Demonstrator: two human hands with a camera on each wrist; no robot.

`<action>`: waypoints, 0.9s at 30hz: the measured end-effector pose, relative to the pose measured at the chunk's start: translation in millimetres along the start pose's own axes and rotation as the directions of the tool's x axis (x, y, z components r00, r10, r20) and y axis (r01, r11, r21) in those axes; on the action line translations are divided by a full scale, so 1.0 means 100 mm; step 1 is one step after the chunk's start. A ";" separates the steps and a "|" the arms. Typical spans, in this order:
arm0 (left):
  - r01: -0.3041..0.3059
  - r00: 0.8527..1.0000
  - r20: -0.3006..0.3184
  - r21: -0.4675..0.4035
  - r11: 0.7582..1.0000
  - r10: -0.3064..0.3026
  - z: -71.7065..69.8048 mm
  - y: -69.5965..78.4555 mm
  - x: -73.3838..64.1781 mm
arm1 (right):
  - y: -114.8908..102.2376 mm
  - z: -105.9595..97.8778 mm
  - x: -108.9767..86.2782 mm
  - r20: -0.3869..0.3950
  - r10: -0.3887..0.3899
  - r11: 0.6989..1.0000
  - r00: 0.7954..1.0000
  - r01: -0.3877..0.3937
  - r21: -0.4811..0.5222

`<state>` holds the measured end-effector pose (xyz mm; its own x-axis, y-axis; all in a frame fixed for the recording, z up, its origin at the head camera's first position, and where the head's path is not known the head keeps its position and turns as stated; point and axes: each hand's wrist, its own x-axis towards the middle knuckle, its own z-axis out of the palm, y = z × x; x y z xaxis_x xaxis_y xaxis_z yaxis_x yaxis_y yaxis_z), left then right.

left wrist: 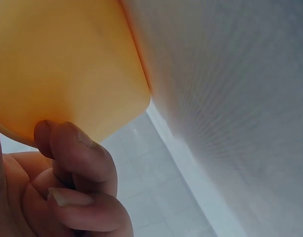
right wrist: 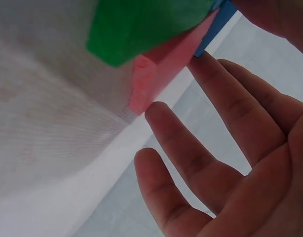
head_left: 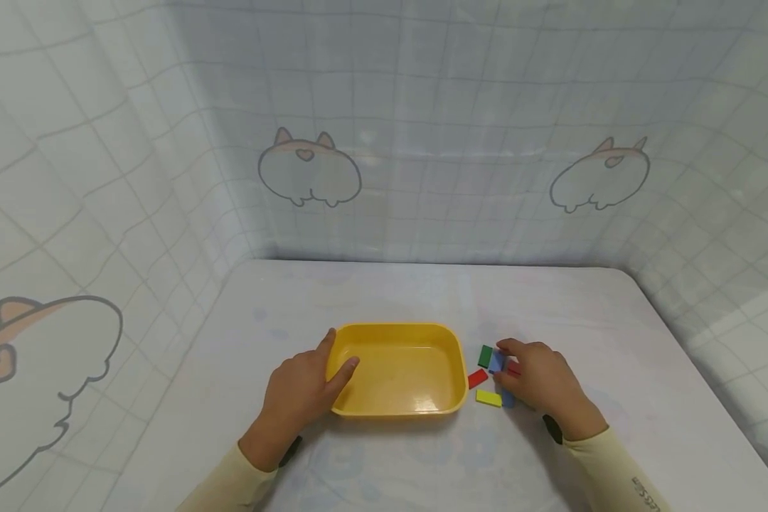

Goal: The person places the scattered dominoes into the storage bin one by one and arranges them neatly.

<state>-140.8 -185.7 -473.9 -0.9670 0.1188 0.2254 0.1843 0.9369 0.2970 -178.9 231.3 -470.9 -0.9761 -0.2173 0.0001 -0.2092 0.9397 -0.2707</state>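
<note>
Yellow, the tray is gripped by the left hand. By the right hand, a blue block is touched; whether pinched cannot be told. The green block beside it could be bumped by a wide pinch.

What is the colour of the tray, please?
The tray is yellow; the head view shows it best.

Counted: one tray. At its 3 o'clock: one green block, one yellow block, two red blocks, two blue blocks; six visible, any covered cannot be tallied. Printed animals: three, at 9, 11 and 2 o'clock.
</note>
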 end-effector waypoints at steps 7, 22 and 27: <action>-0.003 1.000 -0.009 0.003 1.000 0.003 0.02 0.00 0.00 | -0.04 -0.09 -0.01 -0.006 -0.016 1.000 1.000 0.016 0.014; -0.008 1.000 -0.010 -0.023 1.000 0.007 0.07 -0.05 0.00 | -0.33 -0.27 0.11 -0.123 -0.022 0.997 0.992 0.031 0.068; 0.002 1.000 -0.002 -0.023 1.000 -0.002 0.06 -0.06 -0.01 | -0.51 -0.33 0.18 -0.179 -0.036 0.994 0.983 0.053 0.093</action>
<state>-141.9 -189.7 -481.7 -0.9670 0.1164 0.2268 0.1866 0.9294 0.3184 -188.1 188.5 -425.4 -0.9627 -0.2000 0.1822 -0.2544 0.8983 -0.3582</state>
